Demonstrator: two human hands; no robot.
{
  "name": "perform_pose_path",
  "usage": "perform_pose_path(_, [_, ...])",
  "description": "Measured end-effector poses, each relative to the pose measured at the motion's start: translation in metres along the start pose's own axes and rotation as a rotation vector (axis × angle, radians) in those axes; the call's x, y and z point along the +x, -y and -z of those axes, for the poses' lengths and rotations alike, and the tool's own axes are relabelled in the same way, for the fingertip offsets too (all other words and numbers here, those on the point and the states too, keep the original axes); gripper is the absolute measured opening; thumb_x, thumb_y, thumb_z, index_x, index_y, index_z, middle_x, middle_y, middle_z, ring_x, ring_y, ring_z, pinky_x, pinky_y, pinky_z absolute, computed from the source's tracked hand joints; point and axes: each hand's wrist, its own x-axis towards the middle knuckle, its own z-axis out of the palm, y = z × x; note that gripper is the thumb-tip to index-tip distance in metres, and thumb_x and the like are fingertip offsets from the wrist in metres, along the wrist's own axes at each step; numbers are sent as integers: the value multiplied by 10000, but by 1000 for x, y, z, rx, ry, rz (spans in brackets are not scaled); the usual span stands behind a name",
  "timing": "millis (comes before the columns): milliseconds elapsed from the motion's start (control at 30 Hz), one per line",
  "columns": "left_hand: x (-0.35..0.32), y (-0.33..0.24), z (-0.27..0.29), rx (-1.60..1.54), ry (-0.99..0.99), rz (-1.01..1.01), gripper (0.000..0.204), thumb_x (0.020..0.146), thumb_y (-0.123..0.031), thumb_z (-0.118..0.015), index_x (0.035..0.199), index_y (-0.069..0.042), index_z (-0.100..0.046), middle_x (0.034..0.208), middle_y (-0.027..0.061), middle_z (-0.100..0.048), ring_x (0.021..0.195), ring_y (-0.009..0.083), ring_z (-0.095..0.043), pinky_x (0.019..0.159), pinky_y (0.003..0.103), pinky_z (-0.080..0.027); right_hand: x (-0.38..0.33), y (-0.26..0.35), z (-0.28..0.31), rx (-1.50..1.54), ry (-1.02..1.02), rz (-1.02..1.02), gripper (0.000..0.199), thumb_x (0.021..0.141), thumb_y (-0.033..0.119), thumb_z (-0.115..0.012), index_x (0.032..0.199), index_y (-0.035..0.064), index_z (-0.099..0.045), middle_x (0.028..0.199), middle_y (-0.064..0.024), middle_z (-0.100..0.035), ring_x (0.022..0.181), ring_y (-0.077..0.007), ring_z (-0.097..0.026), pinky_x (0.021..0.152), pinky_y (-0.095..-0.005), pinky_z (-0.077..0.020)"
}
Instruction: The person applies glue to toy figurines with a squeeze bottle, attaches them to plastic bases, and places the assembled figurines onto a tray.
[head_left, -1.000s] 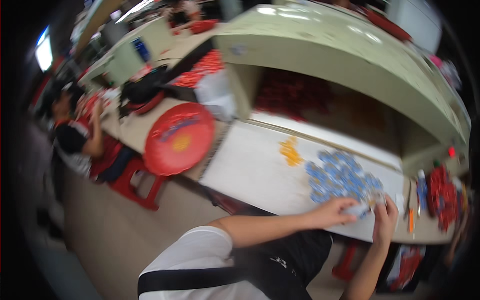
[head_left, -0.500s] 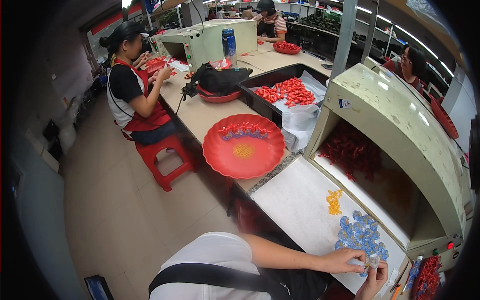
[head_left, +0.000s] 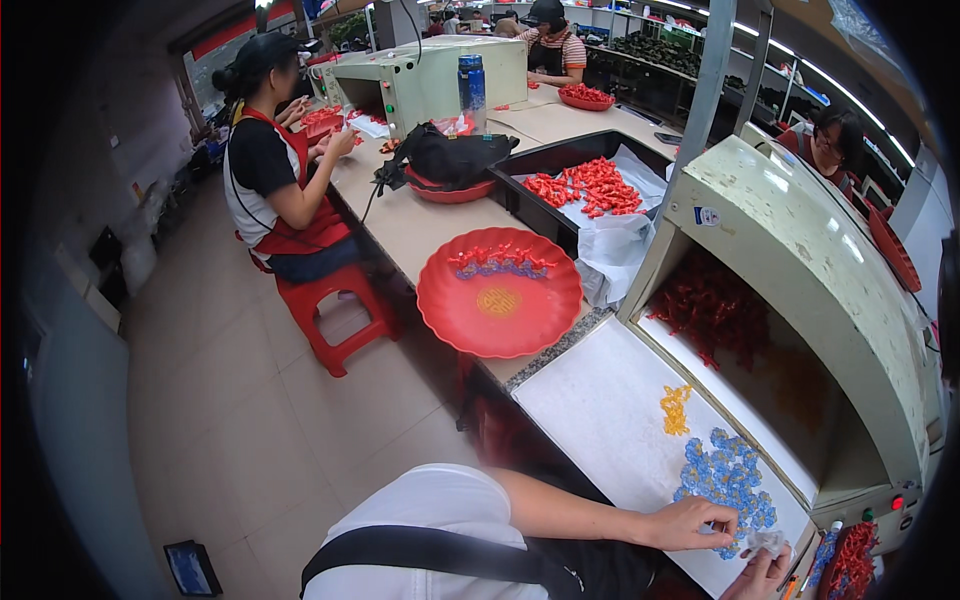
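My left hand (head_left: pixel 688 524) is over the front of the white work surface (head_left: pixel 600 425), its thumb and forefinger bent together in a pinch. Whatever is between those fingertips is too small to make out. Beside it, at the lower right, my right hand (head_left: pixel 762 575) grips a small whitish translucent piece (head_left: pixel 767 542) in its fingers. Just beyond both hands spreads a heap of blue flower-shaped pieces (head_left: pixel 725 475). A little cluster of yellow-orange pieces (head_left: pixel 676 408) rests farther up the same surface.
A cream, arched machine (head_left: pixel 800 260) with red parts inside borders the surface on the right. A scalloped red tray (head_left: pixel 500 335) with red and purple pieces overhangs the table edge. Behind is a black bin (head_left: pixel 545 222) of red parts. At left a co-worker (head_left: pixel 290 180) sits on a red stool (head_left: pixel 345 330).
My hands have drawn apart. The whitish piece was between both hands and is now with the right one, slightly lower. The whole view has shifted a little.
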Motion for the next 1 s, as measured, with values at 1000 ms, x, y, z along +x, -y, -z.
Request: perform_pose_path(1000, [-3, -4, 25, -246, -97, 63, 180, 813, -203, -554, 801, -25, -528, 662, 33, -552, 589, 100, -506, 619, 263, -409, 98, -90, 162, -969, -227, 420, 247, 762, 57, -600, 972, -38, -510, 890, -168, -550, 783, -260, -546, 665, -320, -481])
